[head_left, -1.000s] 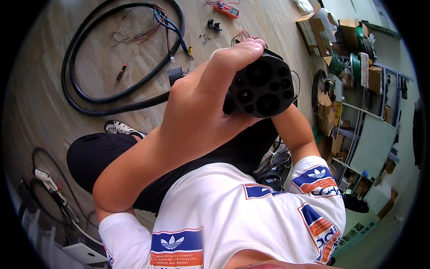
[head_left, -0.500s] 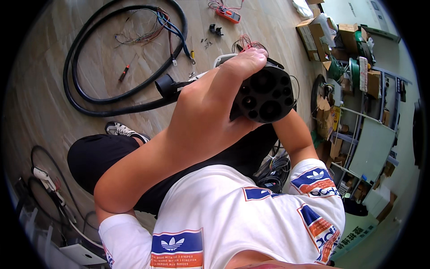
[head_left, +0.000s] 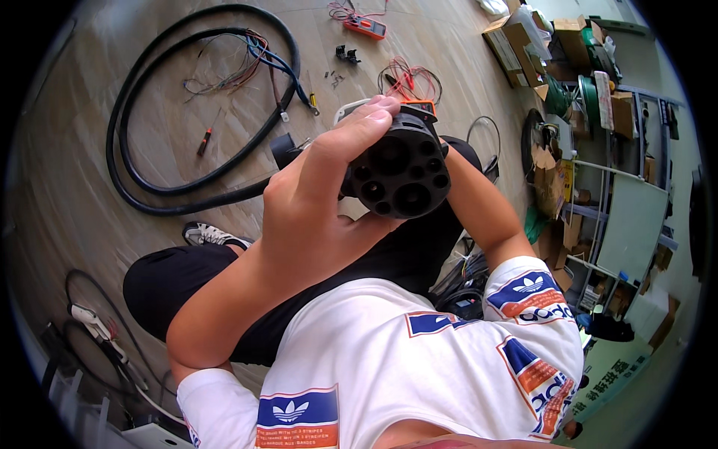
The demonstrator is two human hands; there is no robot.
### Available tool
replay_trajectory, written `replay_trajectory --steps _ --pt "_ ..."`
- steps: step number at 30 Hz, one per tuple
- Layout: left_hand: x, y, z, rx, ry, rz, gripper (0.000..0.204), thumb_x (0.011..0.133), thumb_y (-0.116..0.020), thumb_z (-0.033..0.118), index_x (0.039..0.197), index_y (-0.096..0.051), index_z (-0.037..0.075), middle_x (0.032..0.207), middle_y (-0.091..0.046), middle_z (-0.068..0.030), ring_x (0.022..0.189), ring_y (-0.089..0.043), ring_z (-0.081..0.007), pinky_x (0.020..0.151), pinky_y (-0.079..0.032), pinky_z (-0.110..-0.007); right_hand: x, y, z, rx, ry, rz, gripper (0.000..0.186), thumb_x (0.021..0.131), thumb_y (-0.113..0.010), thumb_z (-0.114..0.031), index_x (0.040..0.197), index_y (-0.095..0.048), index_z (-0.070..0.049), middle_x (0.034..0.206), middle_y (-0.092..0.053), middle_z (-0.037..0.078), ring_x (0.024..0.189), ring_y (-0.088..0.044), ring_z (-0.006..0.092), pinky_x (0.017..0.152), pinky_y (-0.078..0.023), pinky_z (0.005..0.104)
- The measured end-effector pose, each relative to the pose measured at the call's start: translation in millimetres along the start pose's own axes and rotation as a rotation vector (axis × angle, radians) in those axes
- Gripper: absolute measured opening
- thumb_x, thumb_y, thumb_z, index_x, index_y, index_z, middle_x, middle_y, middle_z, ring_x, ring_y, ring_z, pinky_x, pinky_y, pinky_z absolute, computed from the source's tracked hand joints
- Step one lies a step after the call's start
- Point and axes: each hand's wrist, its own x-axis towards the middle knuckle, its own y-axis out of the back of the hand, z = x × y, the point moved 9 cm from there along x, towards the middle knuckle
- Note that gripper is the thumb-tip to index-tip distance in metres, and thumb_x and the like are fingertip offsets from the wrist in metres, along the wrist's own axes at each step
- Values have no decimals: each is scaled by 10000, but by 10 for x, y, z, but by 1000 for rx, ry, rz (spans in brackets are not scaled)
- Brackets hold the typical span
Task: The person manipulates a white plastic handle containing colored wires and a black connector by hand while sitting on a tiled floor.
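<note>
A round black electric-vehicle charging connector (head_left: 398, 170) is held up before my chest, its face with several round holes turned toward me. My left hand (head_left: 318, 168) wraps round its near-left side, thumb along the top and fingers curled beneath. From the right, my right forearm (head_left: 486, 198) reaches in behind the connector; the right hand's fingers are hidden there. A thick black cable (head_left: 224, 198) runs left from behind my left hand, by a short black tube-like part (head_left: 283, 150). Just beyond the connector lies an orange-edged device (head_left: 420, 106), mostly covered.
The cable loops on the floor, ending in loose thin wires (head_left: 239, 71). A screwdriver (head_left: 204, 142) lies inside the loop. Farther off are an orange multimeter (head_left: 366, 27), small black clamps (head_left: 347, 54) and screws. Shelving (head_left: 621, 194) and cardboard boxes (head_left: 508, 49) line the right side.
The connector and my left hand have moved left and slightly nearer my body. More of the orange-edged device and the red leads beyond now shows. The grip looks the same.
</note>
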Motion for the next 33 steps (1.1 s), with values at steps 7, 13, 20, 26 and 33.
replay_trajectory --steps 7,13,20,26,33 --pt "-4 -14 7 56 -17 -79 807 671 -910 51 1313 -432 -50 1336 -566 -292 1156 -648 -290 951 -549 -347 39 -43 76 -34 -6 -24 554 694 -819 -105 1221 -651 -78 1126 -702 83 1091 -627 181 931 -487 349" --pt "-8 25 -8 64 -18 -52 801 665 -906 29 1311 -437 -48 1338 -568 -284 1138 -656 -270 928 -556 -324 40 3 -101 20 63 30 570 686 -829 -115 1227 -651 -80 1136 -704 93 1097 -636 191 938 -489 351" --pt "16 12 -10 44 -15 -42 796 663 -905 23 1307 -443 -48 1337 -573 -271 1143 -652 -262 933 -555 -325 -25 33 -195 52 103 68 553 670 -829 -119 1195 -659 -70 1104 -706 106 1054 -650 205 917 -496 349" --pt "-15 25 -14 61 -5 -39 790 664 -904 27 1304 -447 -48 1326 -583 -266 1171 -639 -281 954 -548 -335 -6 -18 -146 36 70 49 537 667 -827 -117 1176 -664 -66 1083 -707 108 1034 -654 208 904 -499 349" --pt "-47 -12 27 70 -44 -37 772 663 -899 21 1296 -465 -56 1307 -594 -272 1179 -635 -312 962 -544 -345 -147 36 -157 35 38 67 519 663 -825 -116 1155 -669 -60 1060 -708 110 1010 -658 212 888 -503 349"
